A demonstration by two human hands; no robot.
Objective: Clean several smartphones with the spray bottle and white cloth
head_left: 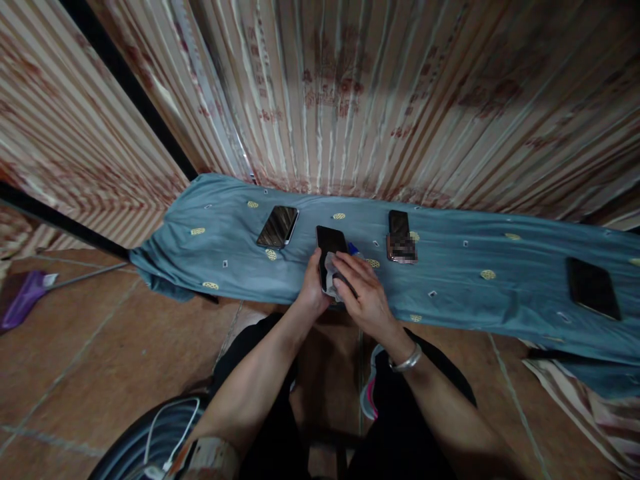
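My left hand (313, 283) grips the lower left edge of a black phone (331, 241) that lies on a blue cloth (240, 267). With a small white wipe (331, 270) pressed onto the phone's screen, my right hand (363, 290) covers its lower half. A silver bangle (407, 361) circles my right wrist. A small blue thing (355, 250) peeks out just right of the phone.
Three more phones lie on the cloth: one at the left (278, 227), one right of centre (401, 237), one far right (593, 288). Striped curtain (350, 93) hangs behind. A purple broom head (23, 297) lies on the tiled floor at left. White cable (170, 427) at bottom left.
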